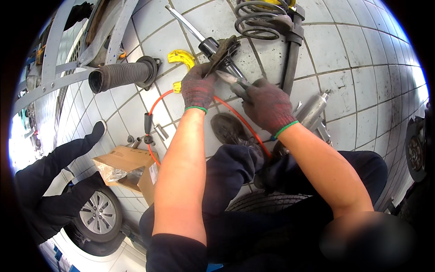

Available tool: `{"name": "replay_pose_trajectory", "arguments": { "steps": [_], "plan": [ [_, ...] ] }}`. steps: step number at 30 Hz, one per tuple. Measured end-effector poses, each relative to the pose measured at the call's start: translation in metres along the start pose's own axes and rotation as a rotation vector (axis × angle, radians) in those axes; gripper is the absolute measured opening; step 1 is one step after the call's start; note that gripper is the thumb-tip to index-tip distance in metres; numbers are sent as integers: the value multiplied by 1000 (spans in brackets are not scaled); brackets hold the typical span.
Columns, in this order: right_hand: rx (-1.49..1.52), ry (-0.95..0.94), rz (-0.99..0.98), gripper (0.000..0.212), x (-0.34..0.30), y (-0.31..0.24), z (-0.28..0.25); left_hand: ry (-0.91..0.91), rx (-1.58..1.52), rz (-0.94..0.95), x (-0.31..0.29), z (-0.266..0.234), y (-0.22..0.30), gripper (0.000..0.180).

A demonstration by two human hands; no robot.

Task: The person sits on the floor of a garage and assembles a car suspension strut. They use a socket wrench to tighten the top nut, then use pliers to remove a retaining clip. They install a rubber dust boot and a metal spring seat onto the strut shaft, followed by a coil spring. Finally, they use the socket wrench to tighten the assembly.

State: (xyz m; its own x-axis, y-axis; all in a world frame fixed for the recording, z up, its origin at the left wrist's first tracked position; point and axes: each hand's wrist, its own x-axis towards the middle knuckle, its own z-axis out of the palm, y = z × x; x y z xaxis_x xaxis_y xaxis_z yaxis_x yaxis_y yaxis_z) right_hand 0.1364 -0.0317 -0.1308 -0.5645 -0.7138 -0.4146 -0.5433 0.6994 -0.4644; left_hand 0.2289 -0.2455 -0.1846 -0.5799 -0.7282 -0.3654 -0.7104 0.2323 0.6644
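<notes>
My left hand [199, 88], in a dark red and grey work glove, is closed on the rim of a dark metal spring seat [222, 53]. That seat sits around a shock absorber strut [209, 46], whose bright rod points to the upper left. In my gloved right hand [268, 105] are pliers [240, 86], gripped by their grey-green handles. Their pale pointed jaws reach the underside of the seat, near my left fingers; whether they bite on anything I cannot tell. A yellow clamp jaw [182, 59] lies just left of the seat.
A second strut [294, 38] with a coil spring [260, 20] lies at the top right. Left are a ribbed dust boot [122, 76], an orange hose [235, 115] and an opened cardboard box [129, 161]. A metal cylinder [312, 112] stands right; another person's legs [59, 167] are at far left.
</notes>
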Motion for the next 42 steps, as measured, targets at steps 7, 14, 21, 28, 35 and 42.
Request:
{"name": "replay_pose_trajectory", "arguments": {
  "steps": [7,14,21,28,35,42],
  "plan": [
    [0,44,-24,29,-7,17,8,-21,-3,63,7,-4,-2,51],
    [77,17,-17,31,-5,19,5,-34,-33,18,5,-7,4,49],
    [101,32,-16,34,-1,12,12,-13,-162,-13,4,0,-4,46],
    [64,36,-53,37,2,12,10,48,-16,64,3,5,-11,45],
    [37,88,-65,42,1,9,8,51,-17,78,3,10,-15,43],
    [24,98,-42,43,2,6,14,61,54,46,-1,9,-8,41]
  ]
}}
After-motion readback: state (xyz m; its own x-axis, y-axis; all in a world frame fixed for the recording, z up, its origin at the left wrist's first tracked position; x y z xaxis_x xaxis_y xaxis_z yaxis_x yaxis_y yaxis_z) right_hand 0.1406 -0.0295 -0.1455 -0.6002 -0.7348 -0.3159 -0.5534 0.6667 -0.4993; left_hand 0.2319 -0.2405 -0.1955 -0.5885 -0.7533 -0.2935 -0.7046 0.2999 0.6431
